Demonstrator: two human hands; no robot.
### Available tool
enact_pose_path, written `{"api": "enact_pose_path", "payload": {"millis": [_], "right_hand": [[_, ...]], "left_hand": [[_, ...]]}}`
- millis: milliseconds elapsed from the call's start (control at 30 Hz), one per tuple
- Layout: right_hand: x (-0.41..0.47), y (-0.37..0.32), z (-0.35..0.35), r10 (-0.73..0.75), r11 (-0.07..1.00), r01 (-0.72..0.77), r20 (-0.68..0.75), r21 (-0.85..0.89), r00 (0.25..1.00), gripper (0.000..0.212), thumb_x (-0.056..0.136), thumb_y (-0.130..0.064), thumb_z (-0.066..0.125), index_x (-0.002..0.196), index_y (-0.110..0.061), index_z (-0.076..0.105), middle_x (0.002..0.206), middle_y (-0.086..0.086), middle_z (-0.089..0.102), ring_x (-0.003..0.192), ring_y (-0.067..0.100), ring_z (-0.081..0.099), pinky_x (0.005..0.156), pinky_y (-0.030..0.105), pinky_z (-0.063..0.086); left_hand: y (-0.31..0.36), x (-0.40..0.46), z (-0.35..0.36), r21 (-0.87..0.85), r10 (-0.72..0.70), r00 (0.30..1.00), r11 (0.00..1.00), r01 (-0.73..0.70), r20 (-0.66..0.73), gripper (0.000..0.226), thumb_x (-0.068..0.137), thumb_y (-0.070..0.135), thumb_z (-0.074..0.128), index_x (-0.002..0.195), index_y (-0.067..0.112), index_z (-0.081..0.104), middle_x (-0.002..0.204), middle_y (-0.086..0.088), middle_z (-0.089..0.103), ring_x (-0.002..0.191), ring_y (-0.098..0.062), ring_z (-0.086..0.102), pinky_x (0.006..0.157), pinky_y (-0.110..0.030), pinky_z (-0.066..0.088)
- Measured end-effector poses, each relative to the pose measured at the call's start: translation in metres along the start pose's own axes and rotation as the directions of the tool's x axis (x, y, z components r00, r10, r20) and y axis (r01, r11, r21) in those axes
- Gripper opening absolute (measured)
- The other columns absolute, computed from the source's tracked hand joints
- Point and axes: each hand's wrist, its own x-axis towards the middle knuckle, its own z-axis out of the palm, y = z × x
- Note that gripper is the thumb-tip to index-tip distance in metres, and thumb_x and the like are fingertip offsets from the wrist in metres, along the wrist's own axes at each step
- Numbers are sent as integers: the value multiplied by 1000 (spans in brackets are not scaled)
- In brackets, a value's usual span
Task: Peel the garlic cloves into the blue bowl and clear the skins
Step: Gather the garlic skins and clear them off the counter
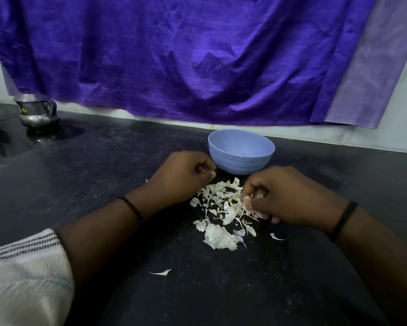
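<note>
Black countertop (103, 184) | our right hand (282, 194) pinches garlic skins (221, 215) | left hand (183, 175) curled, contents unclear | blue bowl (241, 158) just beyond

Blue bowl (241, 158) sits upright on the dark desk (103, 175), near the back wall. It's round, plain, pale blue w/ a small white bit on its near rim. Garlic skins (221, 212) lie in a loose pile just in front of the bowl: thin, white, papery, torn bits. One skin bit (161, 272) lies apart, closer in.
</note>
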Motion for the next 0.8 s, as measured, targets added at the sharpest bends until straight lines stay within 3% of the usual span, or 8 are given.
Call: {"api": "enact_pose_path", "payload": {"millis": [133, 300, 400, 567, 700, 800], "right_hand": [[3, 2, 0, -31, 996, 42, -139, 76, 990, 15, 94, -17, 61, 89, -27, 72, 64, -10, 68, 56, 6, 67, 54, 23, 56], [3, 3, 1, -113, 992, 120, -131, 44, 985, 32, 88, -1, 65, 90, -31, 75, 67, -27, 65, 62, -7, 61, 60, 10, 46], [2, 0, -1, -148, 989, 151, -207, -2, 967, 30, 82, -4, 74, 81, -34, 75, 67, -29, 64, 64, -6, 61, 61, 8, 45], [-1, -3, -3, -183, 983, 184, -304, -24, 935, 34, 88, -1, 63, 79, -32, 73, 63, -23, 65, 64, -9, 62, 59, 8, 44], [-6, -11, -4, -274, 957, 290, -233, 34, 933, 12, 80, -19, 82, 80, -28, 75, 71, -16, 70, 64, -6, 62, 61, 8, 42], [-10, -22, 4, -363, 929, 364, -30, 61, 931, 12, 79, -37, 81, 88, -31, 78, 84, -18, 69, 74, -4, 62, 65, 11, 42]], "left_hand": [[0, 0, 0, 7, 2, 1000, 1000, -2, -1, 10, 91, 22, 69, 100, 19, 74, 74, 13, 65, 62, 6, 60, 54, -8, 44], [1, 0, -1, 8, 12, 1000, 1000, -12, 2, 9, 92, 22, 68, 99, 20, 74, 75, 14, 65, 62, 8, 60, 54, -7, 44], [1, 0, -1, 4, 11, 1000, 1000, -11, -3, 11, 92, 21, 68, 100, 19, 74, 77, 13, 66, 66, 4, 62, 54, -8, 45], [1, 1, -3, 44, 1, 1000, 999, 0, -25, 23, 92, 5, 60, 107, 18, 74, 79, 20, 59, 64, 5, 59, 55, -4, 42], [-2, 3, -3, 47, -16, 998, 999, 19, -56, 25, 90, 5, 61, 104, 20, 75, 78, 20, 61, 69, 0, 61, 57, -6, 44], [-3, 4, -2, 43, -26, 998, 999, 28, -54, 23, 89, 7, 62, 103, 22, 75, 78, 17, 64, 69, 1, 62, 58, -6, 44]]}}
